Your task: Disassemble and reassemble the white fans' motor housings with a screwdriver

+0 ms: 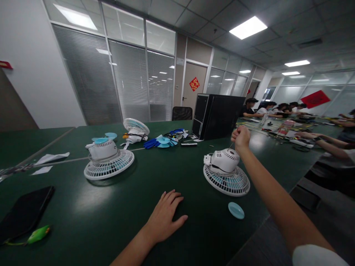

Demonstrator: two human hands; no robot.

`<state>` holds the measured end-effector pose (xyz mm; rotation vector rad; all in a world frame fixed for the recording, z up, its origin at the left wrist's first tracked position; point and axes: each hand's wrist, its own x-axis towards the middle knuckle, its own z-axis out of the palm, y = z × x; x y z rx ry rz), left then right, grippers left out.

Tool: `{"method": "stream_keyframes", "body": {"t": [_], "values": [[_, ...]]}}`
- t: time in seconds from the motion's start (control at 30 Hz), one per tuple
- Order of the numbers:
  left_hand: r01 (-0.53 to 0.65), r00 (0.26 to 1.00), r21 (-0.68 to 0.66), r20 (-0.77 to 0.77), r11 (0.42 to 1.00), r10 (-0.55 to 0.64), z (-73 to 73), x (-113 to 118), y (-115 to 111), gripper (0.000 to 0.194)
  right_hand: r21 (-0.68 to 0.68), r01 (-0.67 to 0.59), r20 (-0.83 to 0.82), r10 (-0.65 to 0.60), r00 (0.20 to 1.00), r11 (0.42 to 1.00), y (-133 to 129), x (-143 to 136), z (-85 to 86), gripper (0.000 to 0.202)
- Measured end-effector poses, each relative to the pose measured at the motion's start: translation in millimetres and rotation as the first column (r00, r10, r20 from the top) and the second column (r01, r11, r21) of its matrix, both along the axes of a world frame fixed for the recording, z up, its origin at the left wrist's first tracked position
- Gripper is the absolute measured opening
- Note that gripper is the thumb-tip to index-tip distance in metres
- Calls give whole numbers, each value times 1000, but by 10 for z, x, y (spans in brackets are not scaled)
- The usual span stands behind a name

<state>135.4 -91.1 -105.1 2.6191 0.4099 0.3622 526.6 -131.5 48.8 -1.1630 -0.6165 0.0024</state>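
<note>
Left hand (166,218) palm-down; below right hand (240,137), fan (224,161) grille-down, axis upright

A plain white sleeve (314,255) shows at the near right edge, its rounded hem ending around the elbow of the right arm (273,195). From there the slender forearm is bare to the right hand (242,138). The left hand (163,223) is ungloved, with slim fingers (175,202) and a bare wrist.
</note>
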Motion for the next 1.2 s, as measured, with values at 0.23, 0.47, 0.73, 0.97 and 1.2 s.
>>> {"method": "stream_keyframes", "body": {"t": [0.23,0.47,0.73,0.97,1.2], "values": [[2,1000,5,-7,1000,-2,-3,2,-1,51,-2,-9,16,9,1000,1000,36,-42,-8,30],[3,1000,3,-6,1000,-3,22,5,-3,50,3,-1,-5,1,1000,1000,36,-56,20,28],[5,1000,2,-14,1000,-5,8,2,5,51,-13,-11,-3,11,1000,1000,31,-57,8,29],[-7,999,-6,-34,1000,6,57,6,-15,50,-65,-20,24,21,999,998,21,-47,-5,30],[0,999,-19,-40,1000,0,95,-4,-19,51,-243,38,147,-2,989,969,-104,-53,24,27]]}}
